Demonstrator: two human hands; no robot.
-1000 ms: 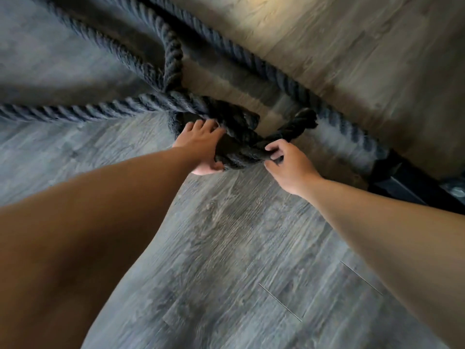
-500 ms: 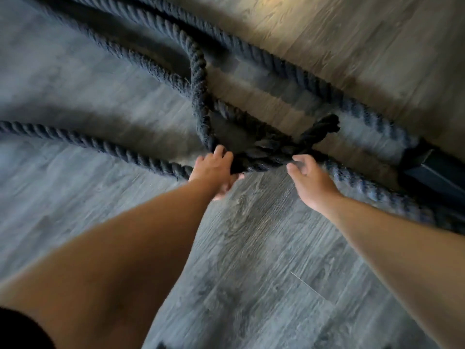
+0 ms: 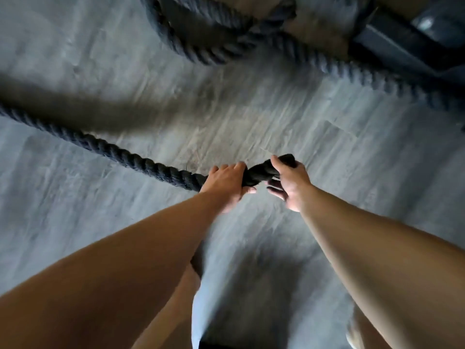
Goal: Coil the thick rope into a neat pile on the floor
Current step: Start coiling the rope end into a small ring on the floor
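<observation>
The thick dark twisted rope [image 3: 118, 154] runs from the left edge across the grey floor to my hands at the centre. My left hand [image 3: 226, 183] is wrapped around it just before its black-wrapped end [image 3: 259, 172]. My right hand [image 3: 289, 183] grips that end, thumb over the top and fingers curled beneath. The held end is lifted off the floor. More of the same rope lies in a loop [image 3: 201, 46] at the top, and another stretch [image 3: 352, 71] trails off to the right.
A dark metal base or frame [image 3: 402, 44] stands at the top right, close to the rope. The floor [image 3: 251, 117] is grey wood-look planks. My bare legs [image 3: 176, 306] show at the bottom.
Both hands have pulled the rope end out of the tangle and back toward me. The remaining loops now lie farther away at the top. The view is blurred by movement.
</observation>
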